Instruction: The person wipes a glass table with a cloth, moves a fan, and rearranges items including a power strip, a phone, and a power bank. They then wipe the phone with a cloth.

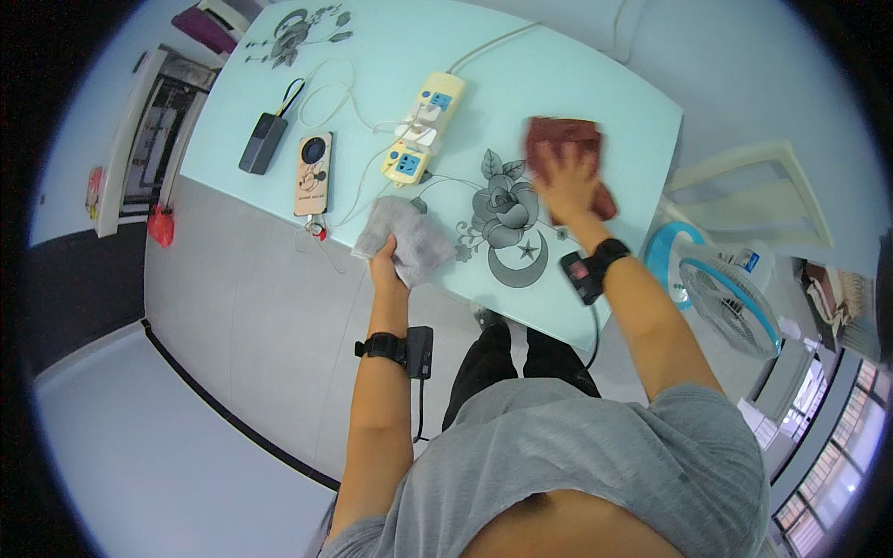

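Note:
My left hand [389,268] grips a folded grey cloth [411,237] at the table's near edge, thumb on top. On the right part of the light-blue table top [446,28], my right hand [568,185] lies spread and slightly blurred over a dark red cloth [558,132]; its palm presses on the cloth, and whether the fingers pinch it is hidden. A printed grey rose [504,209] shows on the table between my hands. Each wrist wears a black strap with a small cabled device.
A yellow power strip [446,87] with white plugs lies behind the grey cloth. Left of it are a phone in a decorated case [312,188], a dark power bank [264,146] and a loose white cable [352,91]. A blue-and-white fan [729,303] and a pale chair [760,188] stand at the right.

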### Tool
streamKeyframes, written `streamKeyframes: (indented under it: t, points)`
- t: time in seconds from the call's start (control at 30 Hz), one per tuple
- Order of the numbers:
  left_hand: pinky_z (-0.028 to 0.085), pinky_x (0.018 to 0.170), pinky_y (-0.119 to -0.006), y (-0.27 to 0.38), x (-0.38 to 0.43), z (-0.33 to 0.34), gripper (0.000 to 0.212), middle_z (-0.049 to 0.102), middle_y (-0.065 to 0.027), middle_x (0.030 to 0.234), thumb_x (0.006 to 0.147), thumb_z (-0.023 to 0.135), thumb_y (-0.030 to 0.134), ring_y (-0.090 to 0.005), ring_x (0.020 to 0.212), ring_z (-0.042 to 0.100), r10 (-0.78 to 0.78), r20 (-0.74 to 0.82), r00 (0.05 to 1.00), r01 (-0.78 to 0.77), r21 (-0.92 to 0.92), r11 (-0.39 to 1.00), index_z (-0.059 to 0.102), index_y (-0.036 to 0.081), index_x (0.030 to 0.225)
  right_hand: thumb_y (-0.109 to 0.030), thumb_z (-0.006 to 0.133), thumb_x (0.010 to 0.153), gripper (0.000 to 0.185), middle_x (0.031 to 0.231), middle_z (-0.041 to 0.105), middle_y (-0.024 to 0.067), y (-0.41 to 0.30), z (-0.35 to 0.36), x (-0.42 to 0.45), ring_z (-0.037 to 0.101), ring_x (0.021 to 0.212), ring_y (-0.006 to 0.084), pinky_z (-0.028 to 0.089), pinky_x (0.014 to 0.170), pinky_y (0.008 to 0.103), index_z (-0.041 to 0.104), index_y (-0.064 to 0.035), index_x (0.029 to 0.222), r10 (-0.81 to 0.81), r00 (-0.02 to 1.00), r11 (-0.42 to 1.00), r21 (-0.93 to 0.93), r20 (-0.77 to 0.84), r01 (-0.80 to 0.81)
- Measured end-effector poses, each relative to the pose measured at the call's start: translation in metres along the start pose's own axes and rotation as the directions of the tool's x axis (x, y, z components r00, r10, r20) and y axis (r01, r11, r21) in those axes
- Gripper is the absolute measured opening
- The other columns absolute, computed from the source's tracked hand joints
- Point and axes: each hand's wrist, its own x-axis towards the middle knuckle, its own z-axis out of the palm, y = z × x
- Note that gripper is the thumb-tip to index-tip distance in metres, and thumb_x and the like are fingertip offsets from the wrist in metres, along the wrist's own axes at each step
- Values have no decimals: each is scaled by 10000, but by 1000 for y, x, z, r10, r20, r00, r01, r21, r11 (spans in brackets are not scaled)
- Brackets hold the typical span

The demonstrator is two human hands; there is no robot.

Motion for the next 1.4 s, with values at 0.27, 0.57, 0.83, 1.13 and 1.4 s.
streamKeyframes:
  t: [0.27,0.57,0.83,1.13,1.4]
  points:
    - [401,978,-474,4,-4,0,446,539,-176,1222,900,434,213,-347,1118,520,-81,101,992,91,-95,991,435,-23,1278,-387,641,768,608,1412,342,92,-63,-12,-104,185,1347,406,138,1020,677,429,-339,1336,-750,648,661,170,132,731]
    - [395,980,-484,5,-2,18,447,544,-173,1211,877,421,181,-355,1112,522,-42,-149,988,37,-38,999,434,-19,1276,-366,635,758,590,1388,372,58,-14,-25,30,265,1321,319,206,1035,609,454,-332,1318,-672,739,739,98,40,667]
    - [423,953,-471,12,2,4,413,562,-162,1183,868,435,176,-348,1085,536,-50,-126,991,57,52,997,471,-5,1238,-380,546,806,593,1446,311,85,158,-40,180,240,1333,354,203,1028,614,384,-295,1371,-37,994,999,36,-100,40]
    - [422,955,-470,13,8,-4,417,567,-157,1184,870,423,226,-347,1092,532,-46,-116,992,61,125,990,513,0,1209,-367,580,800,585,1418,305,138,180,-15,83,250,1284,435,217,1008,623,407,-274,1351,215,948,976,96,-233,-197]
    - [424,953,-469,15,-1,10,413,576,-162,1167,880,381,225,-338,1082,543,33,-229,973,25,247,969,536,0,1190,-416,634,779,630,1448,281,137,147,-36,-31,175,1345,417,132,1058,631,403,-332,1360,-327,933,935,193,153,296]
